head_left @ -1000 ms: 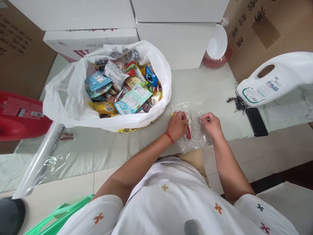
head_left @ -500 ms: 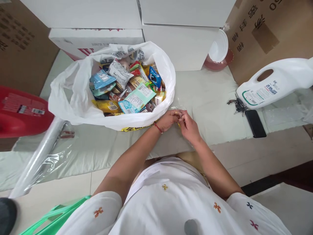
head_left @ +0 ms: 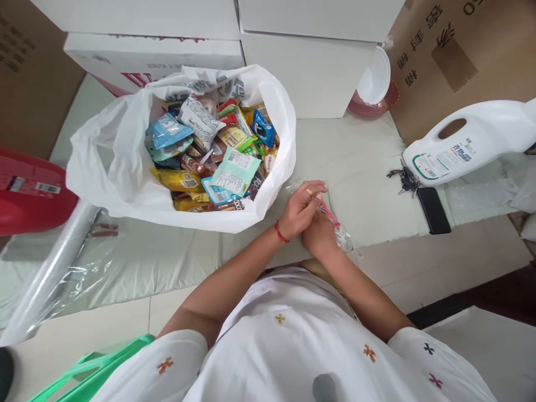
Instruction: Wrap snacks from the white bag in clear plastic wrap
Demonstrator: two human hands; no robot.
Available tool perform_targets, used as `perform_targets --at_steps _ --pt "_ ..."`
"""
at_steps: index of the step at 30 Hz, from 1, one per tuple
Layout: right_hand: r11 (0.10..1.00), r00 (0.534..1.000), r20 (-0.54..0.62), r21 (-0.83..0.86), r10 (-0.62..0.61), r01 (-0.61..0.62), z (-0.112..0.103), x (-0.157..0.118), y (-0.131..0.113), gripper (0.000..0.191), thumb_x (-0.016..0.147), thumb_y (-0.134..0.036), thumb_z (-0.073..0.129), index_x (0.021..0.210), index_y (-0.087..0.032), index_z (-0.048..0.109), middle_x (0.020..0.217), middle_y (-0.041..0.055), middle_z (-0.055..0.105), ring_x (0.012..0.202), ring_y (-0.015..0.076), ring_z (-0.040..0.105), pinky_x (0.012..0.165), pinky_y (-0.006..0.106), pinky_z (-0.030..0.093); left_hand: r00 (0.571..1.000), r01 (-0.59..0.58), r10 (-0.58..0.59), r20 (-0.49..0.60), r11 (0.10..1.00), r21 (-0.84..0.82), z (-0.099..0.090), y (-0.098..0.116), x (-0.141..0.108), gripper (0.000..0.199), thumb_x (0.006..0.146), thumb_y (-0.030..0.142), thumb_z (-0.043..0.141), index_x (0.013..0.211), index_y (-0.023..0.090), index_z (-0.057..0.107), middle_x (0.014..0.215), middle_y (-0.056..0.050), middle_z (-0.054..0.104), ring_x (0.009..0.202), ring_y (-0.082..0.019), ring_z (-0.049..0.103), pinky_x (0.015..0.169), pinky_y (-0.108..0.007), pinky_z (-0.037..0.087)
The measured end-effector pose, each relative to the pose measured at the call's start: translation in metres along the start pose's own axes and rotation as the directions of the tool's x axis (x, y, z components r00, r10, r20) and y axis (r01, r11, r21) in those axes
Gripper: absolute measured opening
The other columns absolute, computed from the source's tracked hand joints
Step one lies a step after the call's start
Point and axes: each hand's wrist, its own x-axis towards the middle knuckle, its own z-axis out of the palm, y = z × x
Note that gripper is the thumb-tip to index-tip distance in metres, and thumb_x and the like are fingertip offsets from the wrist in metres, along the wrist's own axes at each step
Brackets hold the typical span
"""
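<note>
My left hand (head_left: 298, 209), with a red cord at the wrist and a ring, lies over the fingers of my right hand (head_left: 320, 231). Both hands are closed on a thin clear plastic bag (head_left: 344, 239) whose edges stick out beside them. A pink-red strip, perhaps a small packet (head_left: 329, 214), shows by the right fingers; the rest is hidden. Left of my hands stands a white plastic carrier bag (head_left: 274, 195), wide open and full of small wrapped snacks (head_left: 234, 170) in many colours.
On the right lie a white detergent bottle (head_left: 456, 148), keys (head_left: 408, 178) and a black phone (head_left: 434, 210). White boxes (head_left: 301, 78) line the back, near a white tub (head_left: 374, 78). A red bottle (head_left: 31, 195) and a clear film roll (head_left: 54, 268) sit on the left.
My hands, side by side and pinching at the fingertips before, now overlap with the left on top. The pink-red strip has come into sight. The view has shifted slightly.
</note>
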Motion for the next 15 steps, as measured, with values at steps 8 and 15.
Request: perform_targets --at_steps 8,15 --pt "0.919 0.917 -0.115 0.063 -0.381 0.39 0.006 -0.111 0.051 0.042 0.098 -0.01 0.05 0.137 -0.018 0.064 0.153 0.0125 0.057 0.139 0.0323 0.052 0.114 0.056 0.047 0.951 -0.068 -0.039 0.308 0.941 0.331 0.024 -0.042 -0.003 0.043 0.106 0.043 0.045 0.133 0.022 0.07 0.151 -0.007 0.06 0.153 -0.03 0.037 0.128 -0.054 0.026" --pt "0.958 0.861 -0.503 0.278 0.08 0.073 -0.028 -0.131 0.088 0.053 0.094 -0.032 0.069 0.145 -0.026 0.055 0.131 0.015 0.065 0.11 0.0288 0.064 0.092 0.05 0.058 0.935 -0.145 -0.03 0.354 0.877 0.458 0.026 -0.035 -0.011 0.064 0.093 0.059 0.065 0.144 0.021 0.062 0.159 -0.01 0.052 0.154 -0.038 0.033 0.126 -0.06 0.024"
